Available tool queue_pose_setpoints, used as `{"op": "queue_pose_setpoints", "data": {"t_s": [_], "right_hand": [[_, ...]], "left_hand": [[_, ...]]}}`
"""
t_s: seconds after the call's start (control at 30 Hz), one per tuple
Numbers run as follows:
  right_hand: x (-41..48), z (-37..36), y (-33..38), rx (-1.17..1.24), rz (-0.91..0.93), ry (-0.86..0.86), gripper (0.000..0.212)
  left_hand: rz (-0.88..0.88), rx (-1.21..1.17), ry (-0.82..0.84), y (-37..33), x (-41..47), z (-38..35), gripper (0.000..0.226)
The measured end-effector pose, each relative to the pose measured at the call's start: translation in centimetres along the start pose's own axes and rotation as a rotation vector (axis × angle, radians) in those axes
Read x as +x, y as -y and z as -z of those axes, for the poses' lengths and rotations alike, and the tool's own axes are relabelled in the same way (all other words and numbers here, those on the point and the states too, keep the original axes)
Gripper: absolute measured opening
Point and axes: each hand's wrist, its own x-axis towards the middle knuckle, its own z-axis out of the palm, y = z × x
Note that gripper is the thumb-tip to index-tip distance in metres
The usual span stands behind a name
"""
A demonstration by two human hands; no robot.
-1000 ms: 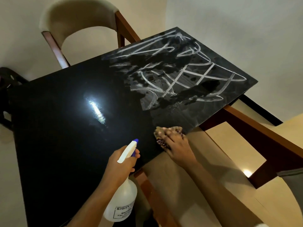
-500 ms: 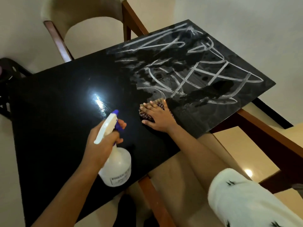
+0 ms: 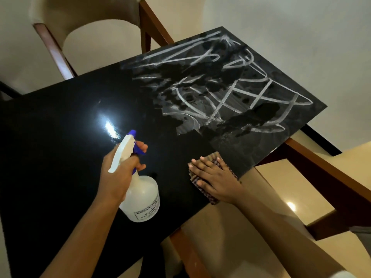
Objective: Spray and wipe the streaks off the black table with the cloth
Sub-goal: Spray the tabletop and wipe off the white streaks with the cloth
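1. Hands work over the glossy black rectangular table (image 3: 60, 137): left hand (image 3: 118, 173) at 7 o'clock, right hand (image 3: 214, 177) at 4 o'clock, both close to the near edge. Hazard: weight leaned on that wet, glossy edge could let a palm skid off.
2. Beige upholstered chair with a brown wooden frame (image 3: 90, 15) stands at 11 o'clock, beside the far edge. Hazard: mist thrown past the table would land on the fabric.
3. White chalky streaks (image 3: 230, 91) cover the 1 to 2 o'clock quarter, with dark wet patches among them; the other part of the top reads clean. Hazard: a wet pass dragged toward 9 o'clock would smear residue over the clean half, and pooled liquid near the 3 o'clock edge may run off.
4. Translucent white plastic spray bottle with a blue trigger (image 3: 142, 197): the left hand wraps its neck, one finger on the trigger, nozzle toward 12 o'clock. Whether the base touches the table cannot be told. Hazard: fired on this line, spray would probably fall left of the streaks.
5. Brown checked cloth (image 3: 212, 156) lies beneath the right hand, which is flat, fingers straight, pressing it down. Its near corner appears to reach the table edge. Hazard: the pad could slip over the edge, or load up and redeposit chalk.
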Motion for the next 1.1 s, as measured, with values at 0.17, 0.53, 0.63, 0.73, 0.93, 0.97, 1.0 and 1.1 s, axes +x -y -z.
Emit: {"op": "queue_pose_setpoints", "data": {"t_s": [0.17,0.53,0.63,0.73,0.93,0.97,1.0,1.1], "right_hand": [[9.2,1.5,1.7,-0.033,-0.035,-0.064,0.06],[13.1,2.7,1.3,0.002,0.016,-0.092,0.064],[8.2,2.0,0.4,-0.017,0.037,-0.054,0.067],[2.7,0.7,-0.7,-0.041,0.044,-0.058,0.069],[2.5,0.3,-1.1,-0.092,0.032,-0.091,0.067],[4.1,0.6,-1.0,-0.092,0.031,-0.097,0.066],[6.1,1.1,-0.9,-0.085,0.025,-0.099,0.066],[13.9,2.6,-0.2,-0.09,-0.001,-0.118,0.065]], "left_hand": [[-0.008,-0.013,-0.017,-0.4,2.3,1.7,0.039],[-0.065,0.01,-0.059,-1.9,6.5,3.1,0.043],[-0.058,0.006,-0.058,-2.0,7.0,2.9,0.041],[-0.052,0.012,-0.063,-2.0,7.4,2.6,0.039],[-0.057,-0.003,-0.061,-1.9,8.6,2.8,0.04],[-0.061,-0.001,-0.06,-1.8,8.8,2.9,0.04],[-0.063,0.001,-0.06,-1.7,9.1,3.0,0.04],[-0.075,0.005,-0.065,-1.7,10.1,3.4,0.035]]}}
